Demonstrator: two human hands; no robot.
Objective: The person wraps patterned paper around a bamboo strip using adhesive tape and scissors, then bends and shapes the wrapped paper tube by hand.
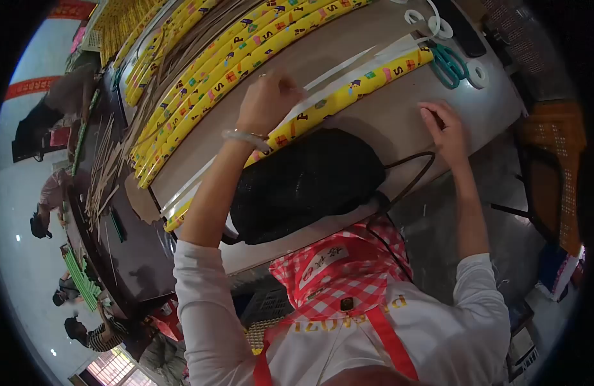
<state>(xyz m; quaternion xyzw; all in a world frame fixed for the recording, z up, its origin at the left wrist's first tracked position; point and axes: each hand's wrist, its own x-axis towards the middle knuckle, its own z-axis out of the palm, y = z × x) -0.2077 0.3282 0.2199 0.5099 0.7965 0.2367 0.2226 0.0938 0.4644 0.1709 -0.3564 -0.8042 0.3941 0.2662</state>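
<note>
My left hand (269, 100), with a bracelet at the wrist, is over a yellow patterned roll (348, 95). Its fingers are curled and slightly blurred; whether they hold anything is hidden. White strips (350, 62) run along the roll's far side. To the right of the roll, my right hand (443, 128) hovers above the table (400, 128), thumb and index finger near each other with nothing visible between them. A black cloth bundle (310, 183) lies between my arms, against the near side of the roll.
More yellow rolls (213, 83) lie side by side at the upper left. Teal scissors (449, 65) and white tape rolls (478, 74) are at the far right. An orange chair (554, 167) stands beyond the table. Several people are at the left.
</note>
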